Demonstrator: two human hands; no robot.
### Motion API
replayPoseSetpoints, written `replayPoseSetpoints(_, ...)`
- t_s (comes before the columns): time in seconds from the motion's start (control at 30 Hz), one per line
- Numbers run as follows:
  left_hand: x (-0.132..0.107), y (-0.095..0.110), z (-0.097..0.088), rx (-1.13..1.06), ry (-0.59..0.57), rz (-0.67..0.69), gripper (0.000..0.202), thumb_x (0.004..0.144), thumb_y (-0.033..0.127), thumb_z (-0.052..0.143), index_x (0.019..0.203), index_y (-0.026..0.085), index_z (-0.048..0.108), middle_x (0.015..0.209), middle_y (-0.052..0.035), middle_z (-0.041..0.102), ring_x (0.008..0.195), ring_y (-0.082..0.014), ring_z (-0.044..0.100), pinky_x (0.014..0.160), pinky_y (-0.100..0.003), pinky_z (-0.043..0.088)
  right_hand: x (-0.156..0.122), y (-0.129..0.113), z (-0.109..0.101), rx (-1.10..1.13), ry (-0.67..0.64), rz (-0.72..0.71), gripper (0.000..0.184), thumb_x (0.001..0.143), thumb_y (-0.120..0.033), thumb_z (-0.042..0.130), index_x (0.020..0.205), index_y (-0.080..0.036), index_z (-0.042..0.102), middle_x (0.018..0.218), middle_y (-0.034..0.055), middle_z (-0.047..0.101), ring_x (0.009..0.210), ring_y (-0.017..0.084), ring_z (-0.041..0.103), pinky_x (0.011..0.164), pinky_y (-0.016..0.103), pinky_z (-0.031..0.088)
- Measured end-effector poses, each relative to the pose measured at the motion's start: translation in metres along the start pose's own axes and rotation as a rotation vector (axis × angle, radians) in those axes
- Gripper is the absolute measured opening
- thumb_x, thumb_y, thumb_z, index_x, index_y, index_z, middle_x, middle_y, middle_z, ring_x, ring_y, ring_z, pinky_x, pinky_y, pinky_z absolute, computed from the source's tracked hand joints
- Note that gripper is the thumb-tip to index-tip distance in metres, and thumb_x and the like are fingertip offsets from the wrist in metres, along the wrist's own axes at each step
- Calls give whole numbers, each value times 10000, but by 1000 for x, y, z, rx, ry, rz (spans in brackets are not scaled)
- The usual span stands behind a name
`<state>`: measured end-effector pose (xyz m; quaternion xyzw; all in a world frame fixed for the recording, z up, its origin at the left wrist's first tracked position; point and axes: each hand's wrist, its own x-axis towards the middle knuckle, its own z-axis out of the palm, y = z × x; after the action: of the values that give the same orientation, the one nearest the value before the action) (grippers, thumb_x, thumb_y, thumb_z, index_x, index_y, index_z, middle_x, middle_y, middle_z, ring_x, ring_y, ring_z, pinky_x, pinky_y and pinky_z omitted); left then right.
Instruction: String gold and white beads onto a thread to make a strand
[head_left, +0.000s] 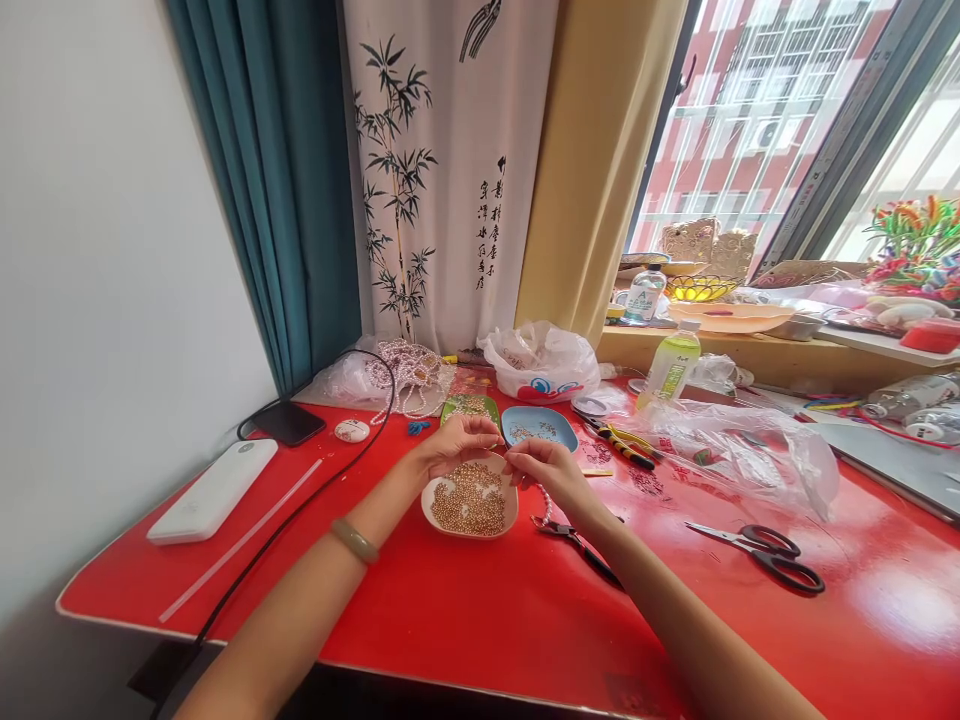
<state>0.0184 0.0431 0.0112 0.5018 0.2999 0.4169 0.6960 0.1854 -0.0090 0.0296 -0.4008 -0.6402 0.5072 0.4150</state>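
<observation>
Gold round beads [472, 500] in shallow white dish [429, 510]; left hand [456, 442] pinched shut above; right hand [549, 466] clamped on pale bead strand [545, 506].

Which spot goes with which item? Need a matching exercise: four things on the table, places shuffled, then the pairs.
Things
1. dish of gold beads
2. black scissors
3. white power bank
4. blue dish

Places
A. far left of the red table, near the wall
B. to the right of the hands, on bare tabletop
C. directly below the left hand and right hand
D. just beyond the right hand, towards the curtain

Pairs: 1-C, 2-B, 3-A, 4-D
</observation>
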Motion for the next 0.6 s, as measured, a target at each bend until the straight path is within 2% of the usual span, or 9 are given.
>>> replayPoseSetpoints(0.3,-2,-2,7,-22,-67,7,217,537,170,713,704,92,598,685,-15,611,623,-70,558,633,-192,426,0,1,1,31,-9,11,165,686,-265,533,588,-134,559,562,7,587,479,74,499,490,201,392)
replayPoseSetpoints(0.6,-1,-3,5,-32,-72,5,224,536,168,715,712,91,599,690,-17,613,643,-79,562,664,-207,421,0,1,0,39,5,17,162,667,-275,547,575,-143,570,566,9,597,478,81,505,496,213,394)
